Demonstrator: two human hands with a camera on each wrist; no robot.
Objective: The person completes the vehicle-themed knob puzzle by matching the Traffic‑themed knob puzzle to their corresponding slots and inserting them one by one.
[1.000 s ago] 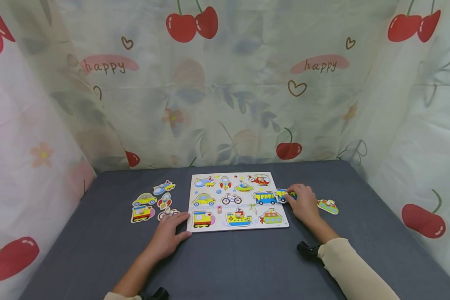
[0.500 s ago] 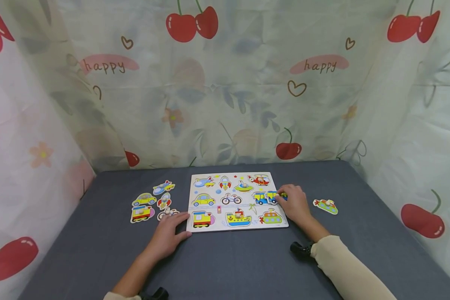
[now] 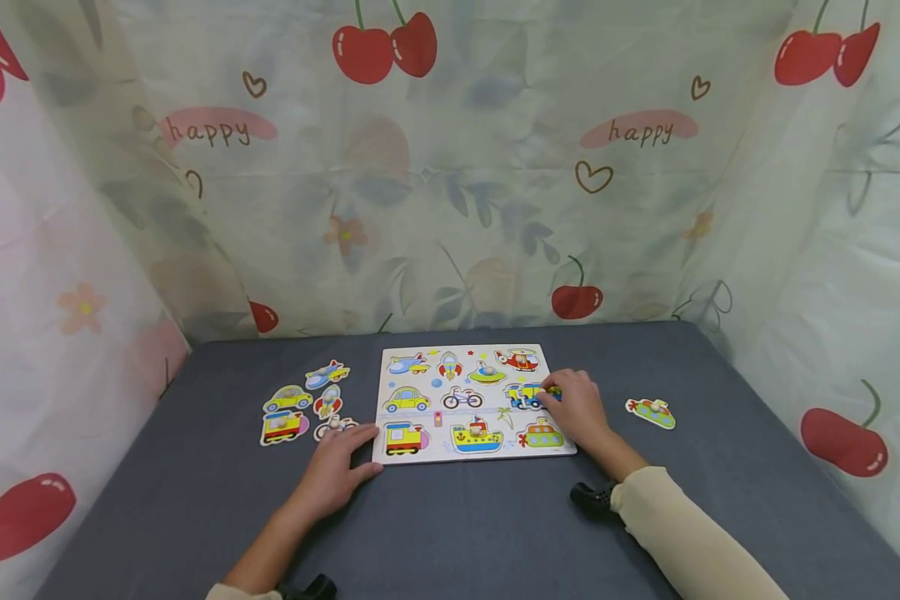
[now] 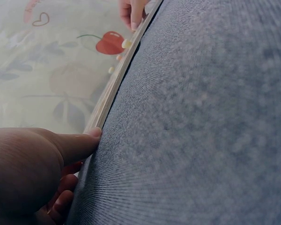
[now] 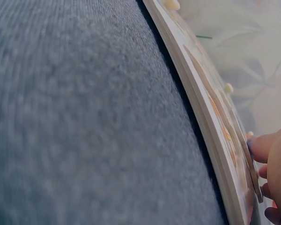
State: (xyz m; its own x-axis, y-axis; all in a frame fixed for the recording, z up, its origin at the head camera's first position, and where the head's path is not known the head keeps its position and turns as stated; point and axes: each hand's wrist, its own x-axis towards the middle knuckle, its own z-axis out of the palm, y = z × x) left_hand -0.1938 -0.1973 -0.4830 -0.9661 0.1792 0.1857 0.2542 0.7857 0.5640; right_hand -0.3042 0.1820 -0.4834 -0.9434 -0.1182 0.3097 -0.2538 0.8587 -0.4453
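A pale wooden peg puzzle board (image 3: 427, 425) with vehicle pictures lies on the table. My left hand (image 3: 335, 468) holds its near left corner, the thumb (image 4: 79, 144) against the front edge. With thumb and fingertips, my right hand (image 3: 579, 406) pinches the blue bus puzzle piece (image 3: 521, 397), which overlaps the printed bus at the board's right side. The right wrist view shows the piece (image 5: 253, 171) edge-on, close over the board; the fingers hide its right end in the head view. Knobbed helicopter (image 3: 517, 360), flying saucer (image 3: 487, 375) and ship (image 3: 477, 437) pieces sit in the board.
Left of the board lie loose airplane (image 3: 327, 375), car (image 3: 287, 399), rocket (image 3: 330, 402), train (image 3: 283, 427) and bicycle (image 3: 333, 427) pieces, the bicycle close to my left hand. A submarine piece (image 3: 652, 412) lies on the right. A printed curtain (image 3: 450, 208) stands behind the dark table (image 3: 465, 533).
My right hand has moved left with the bus piece, from the board's right edge onto the printed bus. The left hand and the board have stayed put.
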